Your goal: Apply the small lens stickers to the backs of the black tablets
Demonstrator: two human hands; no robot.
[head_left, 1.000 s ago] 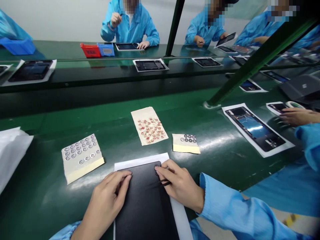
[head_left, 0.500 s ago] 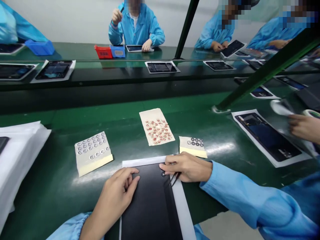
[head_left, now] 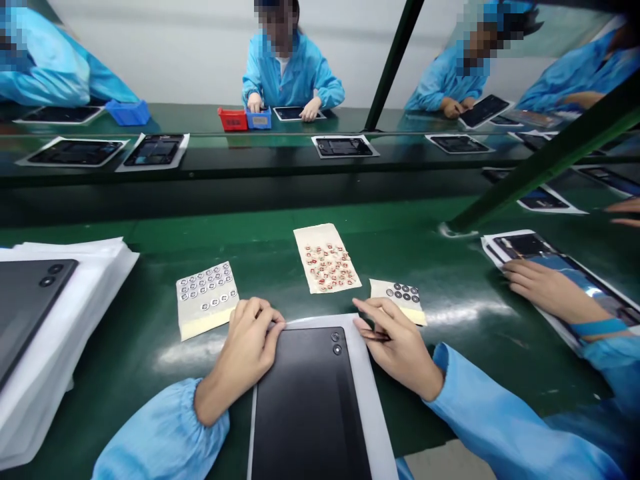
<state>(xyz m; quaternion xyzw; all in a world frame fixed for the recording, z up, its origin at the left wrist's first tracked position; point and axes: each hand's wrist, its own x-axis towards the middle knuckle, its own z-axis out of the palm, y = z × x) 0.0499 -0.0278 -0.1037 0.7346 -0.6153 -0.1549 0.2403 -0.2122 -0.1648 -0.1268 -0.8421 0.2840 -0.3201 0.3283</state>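
Observation:
A black tablet (head_left: 305,407) lies face down on a white sheet (head_left: 373,407), with dark camera rings (head_left: 336,344) at its top right. My left hand (head_left: 247,340) is curled, its fingertips touching the tablet's top left corner. My right hand (head_left: 397,347) holds dark tweezers (head_left: 375,335) just right of the rings, and their tips are partly hidden by my fingers. Beyond the tablet lie backing cards with silver rings (head_left: 206,299), red-marked rings (head_left: 327,259) and dark rings (head_left: 400,300).
A co-worker's hand (head_left: 550,290) rests on an open tablet on white paper at right. A stack of white sheets under a dark tablet (head_left: 25,307) sits at left. A green metal strut (head_left: 540,160) and a glass panel stand ahead, with workers and trays beyond.
My left hand has moved up to the tablet's top left corner. My right hand has drawn back from the rings, uncovering them. The co-worker's hand has moved onto the tablet at right.

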